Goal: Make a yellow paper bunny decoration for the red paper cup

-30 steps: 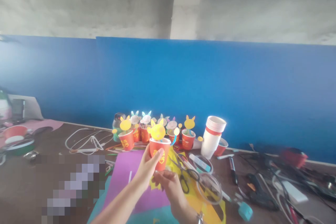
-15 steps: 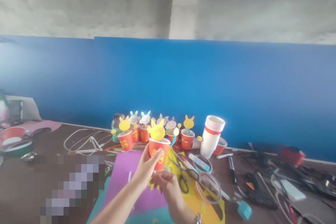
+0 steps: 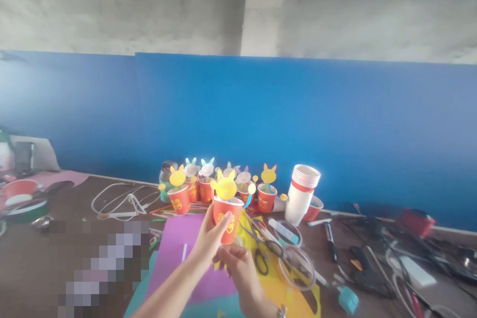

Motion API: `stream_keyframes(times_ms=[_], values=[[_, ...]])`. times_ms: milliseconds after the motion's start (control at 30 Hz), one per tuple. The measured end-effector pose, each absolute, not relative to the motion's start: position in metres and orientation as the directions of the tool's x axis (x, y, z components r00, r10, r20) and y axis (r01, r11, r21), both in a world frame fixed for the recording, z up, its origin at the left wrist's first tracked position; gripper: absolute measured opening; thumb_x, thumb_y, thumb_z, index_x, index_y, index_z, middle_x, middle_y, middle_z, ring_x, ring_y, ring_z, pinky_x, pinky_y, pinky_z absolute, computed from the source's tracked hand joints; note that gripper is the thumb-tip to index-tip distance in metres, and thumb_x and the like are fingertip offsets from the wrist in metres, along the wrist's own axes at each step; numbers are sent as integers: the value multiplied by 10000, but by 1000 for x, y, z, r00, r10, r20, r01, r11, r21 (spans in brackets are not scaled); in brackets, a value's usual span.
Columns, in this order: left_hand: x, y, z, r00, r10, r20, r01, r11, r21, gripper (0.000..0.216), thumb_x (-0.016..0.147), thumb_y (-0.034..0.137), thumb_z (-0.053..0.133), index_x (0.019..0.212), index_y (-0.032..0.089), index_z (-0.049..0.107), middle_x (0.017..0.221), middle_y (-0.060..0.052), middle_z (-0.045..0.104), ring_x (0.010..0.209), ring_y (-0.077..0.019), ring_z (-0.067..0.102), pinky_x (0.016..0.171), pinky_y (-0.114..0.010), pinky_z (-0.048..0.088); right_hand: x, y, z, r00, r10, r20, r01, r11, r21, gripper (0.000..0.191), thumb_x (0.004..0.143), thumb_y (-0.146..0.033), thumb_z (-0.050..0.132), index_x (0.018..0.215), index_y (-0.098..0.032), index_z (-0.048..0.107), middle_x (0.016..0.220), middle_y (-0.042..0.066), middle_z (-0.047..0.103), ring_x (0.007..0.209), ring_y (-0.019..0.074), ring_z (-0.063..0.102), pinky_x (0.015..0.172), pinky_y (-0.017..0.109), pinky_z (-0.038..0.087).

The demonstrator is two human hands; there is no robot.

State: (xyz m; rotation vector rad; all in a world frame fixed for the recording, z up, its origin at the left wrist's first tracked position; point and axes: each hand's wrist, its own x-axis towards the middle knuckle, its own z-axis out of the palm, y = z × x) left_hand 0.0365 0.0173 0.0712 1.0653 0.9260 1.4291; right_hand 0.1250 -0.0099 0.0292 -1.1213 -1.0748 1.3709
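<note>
My left hand (image 3: pixel 210 235) is wrapped round a red paper cup (image 3: pixel 231 218) with yellow lettering, holding it above the table. Out of the cup rises a yellow paper animal head (image 3: pixel 225 186) with two pointed ears, and a blue stem at the right carries a small yellow disc (image 3: pixel 252 188). Just under the cup's base is my right hand (image 3: pixel 236 261), its fingers curled and pinched together; what they hold, if anything, is hidden. Behind stand several similar red cups with paper heads, among them a yellow-eared one (image 3: pixel 267 198) at the right.
Purple paper (image 3: pixel 179 243) and yellow paper (image 3: pixel 298 303) lie below my hands. Black scissors (image 3: pixel 261 261) and a clear coiled tube (image 3: pixel 283 278) rest to the right. A stack of white paper cups (image 3: pixel 298 203) stands behind. Cables (image 3: pixel 395 258) clutter the right side, and a white cable (image 3: pixel 119 198) the left.
Almost nothing differs. The whole view has shifted very slightly, and the cup in my left hand sits a touch further right; both hands keep their grips.
</note>
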Motion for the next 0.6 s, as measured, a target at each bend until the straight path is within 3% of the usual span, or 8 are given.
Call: stream_keyframes(times_ms=[100,233,433,600], values=[[43,18,62,50,995,86,-290,-67,955,629,684,564,704,1160,194,523,605,43,567,399,-99,486,331,-185,358,132,-7,34,23,998,-60,-179,-55,-982,253,595,-381,696,452,-175,665,442,-6,509,469,95,343,471,229,275],[46,16,59,89,993,78,-273,-51,961,622,715,608,649,1165,204,506,547,76,506,340,-92,438,296,-189,334,136,-7,40,54,997,-54,-153,-45,-987,256,607,-386,690,451,-184,672,442,-14,492,468,92,326,465,224,266],[35,18,71,-90,987,133,-276,-154,949,486,705,520,705,1028,175,590,776,-19,639,625,-127,598,526,-192,483,126,-13,40,-59,995,-80,-118,-87,-989,317,589,-459,701,463,-168,684,458,12,548,458,100,378,484,239,323],[42,18,60,61,995,82,-281,-61,958,604,728,585,652,1176,202,518,625,48,541,389,-89,478,326,-183,369,132,-9,41,43,997,-70,-149,-63,-987,312,604,-418,694,417,-177,626,422,-16,479,452,91,333,461,230,280]])
